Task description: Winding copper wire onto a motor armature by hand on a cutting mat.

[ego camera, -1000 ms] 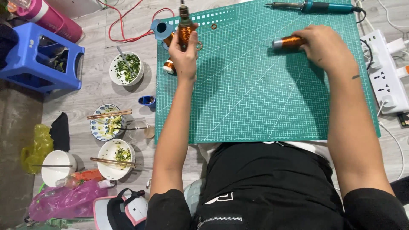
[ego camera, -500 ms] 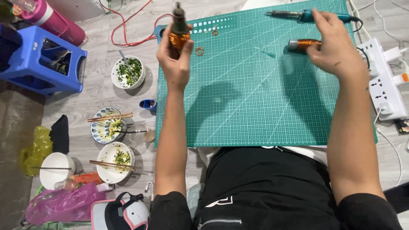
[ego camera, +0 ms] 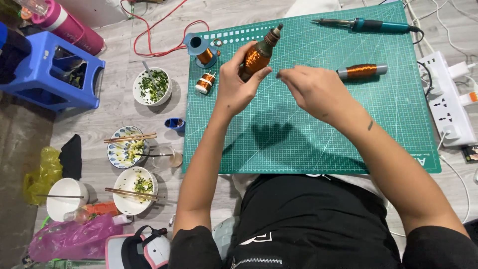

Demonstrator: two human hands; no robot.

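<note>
Seated over a green cutting mat, a person's left hand grips a copper-wound coil upright while the right hand, fingertips pinched and holding nothing I can see, hovers just beside it, a second wound coil lying finished just beyond.

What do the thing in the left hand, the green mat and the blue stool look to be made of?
The coil held in the left hand looks like glossy copper wire wound tight on a grey core: orange metallic sheen, fine ridges. The cutting mat seems matte rubbery plastic, teal with a printed white grid. The blue stool appears moulded plastic, smooth with a slight shine and cut-out openings.
</note>
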